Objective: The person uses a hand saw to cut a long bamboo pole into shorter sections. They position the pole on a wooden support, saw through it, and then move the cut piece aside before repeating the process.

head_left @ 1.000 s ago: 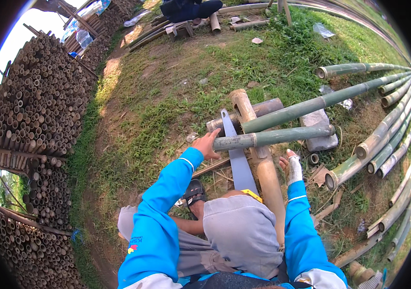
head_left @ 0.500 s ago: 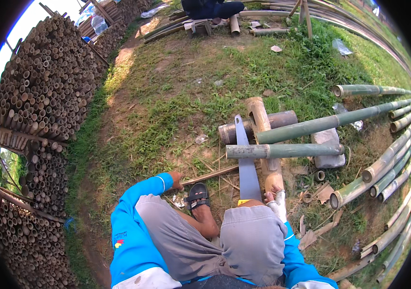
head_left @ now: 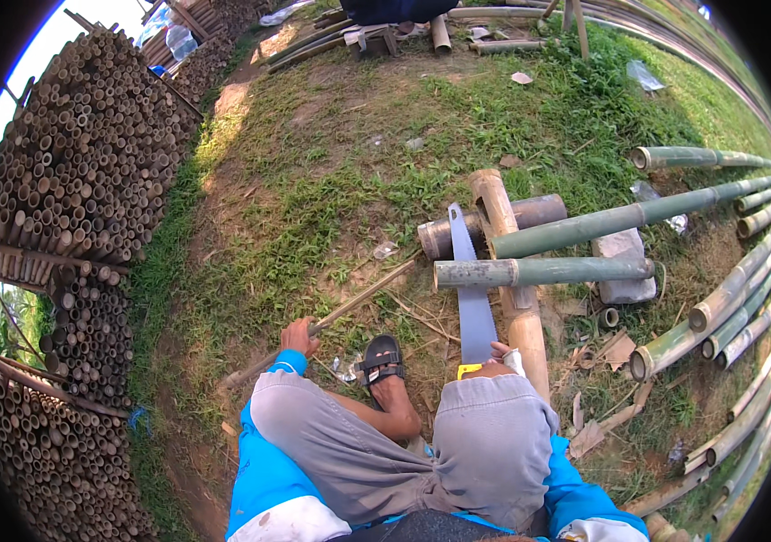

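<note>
My left hand (head_left: 299, 336) is closed round a long, thin wooden or bamboo stick (head_left: 363, 294), which slants from beside my left knee toward the dark bamboo piece. My right hand (head_left: 505, 354), with a white wrapping, is at my right knee beside the handsaw (head_left: 474, 321). The knee hides most of that hand, so its grip is unclear. The saw's yellow handle shows only in part, and its blade points away from me, passing under a short green bamboo pole (head_left: 548, 271). A slotted bamboo post (head_left: 523, 334) lies beneath that pole, across the dark bamboo piece (head_left: 543, 210).
A second green pole (head_left: 584, 230) rests on the slotted post. Near a grey block (head_left: 622, 262) lie bamboo scraps, and more poles (head_left: 729, 294) fan out on the right. Stacked bamboo (head_left: 88, 144) rises on the left. A person in dark clothing (head_left: 399, 9) sits at the far end.
My left hand has moved left with the stick, which now slants more steeply and reaches past my left knee. My right hand's fingers have come nearer the saw handle. The view has shifted slightly.
</note>
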Action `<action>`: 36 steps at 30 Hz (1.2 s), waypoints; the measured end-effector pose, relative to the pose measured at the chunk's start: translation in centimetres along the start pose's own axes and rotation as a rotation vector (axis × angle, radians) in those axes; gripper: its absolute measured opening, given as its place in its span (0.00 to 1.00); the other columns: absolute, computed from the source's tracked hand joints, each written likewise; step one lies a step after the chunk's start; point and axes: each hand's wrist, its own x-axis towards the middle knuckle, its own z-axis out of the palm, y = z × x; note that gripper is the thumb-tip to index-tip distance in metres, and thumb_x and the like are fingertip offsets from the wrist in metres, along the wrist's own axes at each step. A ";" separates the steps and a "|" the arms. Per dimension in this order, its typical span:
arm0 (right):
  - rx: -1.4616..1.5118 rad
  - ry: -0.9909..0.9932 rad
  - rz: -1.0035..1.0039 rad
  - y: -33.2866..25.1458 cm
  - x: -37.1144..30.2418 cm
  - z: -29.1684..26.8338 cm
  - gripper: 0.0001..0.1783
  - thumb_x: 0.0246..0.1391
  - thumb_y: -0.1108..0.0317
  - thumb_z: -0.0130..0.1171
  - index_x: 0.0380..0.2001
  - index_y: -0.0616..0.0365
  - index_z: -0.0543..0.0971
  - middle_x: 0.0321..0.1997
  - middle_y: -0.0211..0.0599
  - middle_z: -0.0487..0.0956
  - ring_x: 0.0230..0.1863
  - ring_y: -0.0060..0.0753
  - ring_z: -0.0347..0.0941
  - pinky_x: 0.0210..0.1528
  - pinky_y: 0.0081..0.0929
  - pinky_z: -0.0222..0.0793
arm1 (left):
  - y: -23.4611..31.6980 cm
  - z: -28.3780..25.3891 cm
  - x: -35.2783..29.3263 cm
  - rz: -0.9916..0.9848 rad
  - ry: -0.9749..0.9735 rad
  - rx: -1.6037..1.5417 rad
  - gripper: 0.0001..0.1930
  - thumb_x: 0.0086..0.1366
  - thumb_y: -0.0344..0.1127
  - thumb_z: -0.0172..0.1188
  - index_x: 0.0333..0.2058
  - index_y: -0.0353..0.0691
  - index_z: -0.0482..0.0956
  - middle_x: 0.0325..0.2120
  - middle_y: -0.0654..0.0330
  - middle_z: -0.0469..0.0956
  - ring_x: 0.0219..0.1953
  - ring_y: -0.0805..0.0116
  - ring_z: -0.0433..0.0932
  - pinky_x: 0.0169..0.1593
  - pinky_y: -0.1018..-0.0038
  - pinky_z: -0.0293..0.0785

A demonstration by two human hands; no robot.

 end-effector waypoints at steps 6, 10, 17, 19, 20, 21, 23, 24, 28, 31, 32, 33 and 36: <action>0.066 -0.154 0.057 -1.6 -0.3 0.7 0.26 0.67 0.79 0.62 0.67 0.57 0.73 0.56 0.39 0.75 0.52 0.28 0.76 0.56 0.26 0.76 | -3.6 -10.2 -4.9 -0.053 0.326 0.003 0.14 0.53 0.35 0.66 0.40 0.43 0.90 0.41 0.54 0.79 0.46 0.47 0.79 0.52 0.55 0.78; 0.406 -0.179 0.290 -0.5 1.0 1.3 0.33 0.63 0.69 0.71 0.70 0.52 0.74 0.58 0.40 0.74 0.52 0.34 0.79 0.56 0.35 0.79 | -0.8 -19.0 -6.1 0.097 0.371 -0.090 0.16 0.54 0.36 0.64 0.42 0.42 0.88 0.38 0.55 0.83 0.41 0.48 0.82 0.46 0.56 0.81; 0.112 -0.306 -0.224 -17.9 2.6 4.3 0.32 0.70 0.63 0.65 0.72 0.55 0.67 0.56 0.39 0.73 0.52 0.27 0.75 0.55 0.29 0.74 | 10.9 -27.8 -2.4 0.389 -0.090 -0.191 0.25 0.57 0.37 0.60 0.55 0.39 0.81 0.29 0.44 0.80 0.30 0.44 0.80 0.37 0.54 0.75; 0.116 -0.258 -0.218 -21.0 2.6 3.1 0.35 0.69 0.60 0.67 0.73 0.54 0.66 0.54 0.37 0.74 0.50 0.26 0.74 0.54 0.29 0.74 | 15.9 -27.8 0.0 0.480 -0.153 -0.163 0.27 0.59 0.38 0.61 0.58 0.38 0.77 0.31 0.42 0.82 0.33 0.41 0.82 0.40 0.51 0.77; 0.076 -0.248 -0.233 -22.4 3.2 3.2 0.36 0.69 0.59 0.67 0.73 0.54 0.65 0.55 0.38 0.74 0.50 0.27 0.75 0.54 0.29 0.75 | 18.4 -27.6 1.1 0.529 -0.175 -0.147 0.29 0.60 0.39 0.61 0.60 0.37 0.76 0.32 0.41 0.83 0.35 0.39 0.83 0.42 0.50 0.78; 0.238 -0.267 -0.145 -23.3 3.4 3.6 0.36 0.69 0.57 0.67 0.73 0.54 0.65 0.56 0.39 0.74 0.51 0.29 0.77 0.54 0.30 0.76 | 20.3 -26.7 1.9 0.574 -0.205 -0.143 0.29 0.61 0.39 0.61 0.61 0.37 0.74 0.32 0.40 0.83 0.36 0.38 0.83 0.43 0.49 0.78; 0.520 -0.255 0.011 -24.4 3.7 3.6 0.36 0.69 0.53 0.67 0.72 0.53 0.66 0.59 0.40 0.74 0.54 0.32 0.79 0.54 0.32 0.78 | 24.6 -25.3 3.1 0.682 -0.252 -0.134 0.30 0.63 0.40 0.61 0.63 0.37 0.72 0.33 0.39 0.83 0.37 0.37 0.83 0.44 0.48 0.78; 0.646 -0.254 0.093 -24.4 4.0 3.9 0.35 0.68 0.52 0.67 0.71 0.52 0.67 0.61 0.40 0.74 0.56 0.34 0.79 0.54 0.32 0.78 | 26.4 -24.5 3.1 0.720 -0.262 -0.166 0.30 0.64 0.40 0.61 0.64 0.38 0.72 0.34 0.38 0.83 0.38 0.37 0.83 0.45 0.48 0.78; 0.916 -0.200 0.254 -23.5 3.7 2.6 0.30 0.66 0.51 0.70 0.63 0.52 0.73 0.58 0.36 0.80 0.53 0.36 0.80 0.53 0.35 0.80 | 32.3 -21.0 1.4 0.843 -0.317 -0.231 0.30 0.67 0.40 0.62 0.66 0.41 0.71 0.39 0.37 0.84 0.43 0.36 0.84 0.47 0.47 0.78; 1.047 -0.117 0.261 -22.4 3.7 1.6 0.27 0.65 0.52 0.70 0.60 0.51 0.74 0.49 0.37 0.83 0.48 0.37 0.81 0.52 0.39 0.81 | 33.9 -20.1 0.6 0.876 -0.369 -0.207 0.30 0.67 0.40 0.64 0.67 0.42 0.71 0.40 0.37 0.84 0.44 0.36 0.84 0.48 0.48 0.78; 1.061 -0.058 0.256 -22.3 3.7 0.8 0.25 0.66 0.52 0.70 0.59 0.51 0.75 0.49 0.37 0.83 0.49 0.37 0.81 0.52 0.38 0.80 | 34.2 -20.2 0.6 0.891 -0.352 -0.188 0.31 0.67 0.40 0.64 0.67 0.43 0.71 0.41 0.37 0.84 0.45 0.36 0.84 0.48 0.48 0.79; 1.073 0.001 0.251 -22.2 3.5 -0.5 0.23 0.66 0.53 0.69 0.58 0.50 0.76 0.49 0.36 0.82 0.49 0.37 0.81 0.52 0.38 0.80 | 34.5 -20.3 0.7 0.904 -0.335 -0.170 0.31 0.67 0.40 0.65 0.67 0.43 0.71 0.42 0.38 0.85 0.45 0.37 0.84 0.49 0.49 0.79; 0.978 0.252 0.140 -21.9 4.2 -5.6 0.22 0.67 0.53 0.68 0.57 0.49 0.75 0.48 0.34 0.82 0.46 0.34 0.80 0.46 0.35 0.80 | 34.4 -20.8 1.6 0.882 -0.338 -0.186 0.31 0.66 0.41 0.68 0.66 0.43 0.71 0.43 0.38 0.85 0.46 0.38 0.85 0.50 0.51 0.80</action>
